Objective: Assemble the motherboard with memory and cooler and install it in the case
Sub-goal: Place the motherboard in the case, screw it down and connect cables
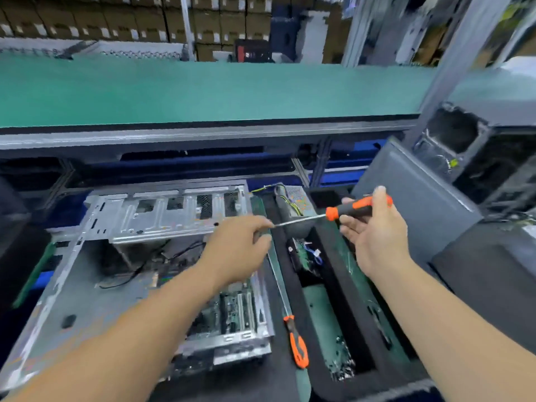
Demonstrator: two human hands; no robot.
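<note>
Hands meet over an open metal computer case [121,256] lying on its side on a dark desk [278,381]. The right hand [374,239] grips the orange-and-black handle of a screwdriver [342,211], its fingers [383,194] curled around the handle with the thumb below. The thin metal shaft runs leftward from those fingers to the left hand [240,248], whose fingers [262,223] are pressed together around the tip; whether a screw sits between them cannot be told. Below the left fingers, partly hidden by the forearm, the green motherboard [232,311] lies inside the case near its lower right corner. A second orange-handled screwdriver [293,323] rests on the desk just right of the case, below both hands. Under the right fingers sits a black foam tray [342,274] with green-lined compartments, one holding a small circuit part with wires [304,253]. Beyond the fingers runs a green conveyor belt [203,91], and stacked cardboard boxes [116,18] are farther back.
</note>
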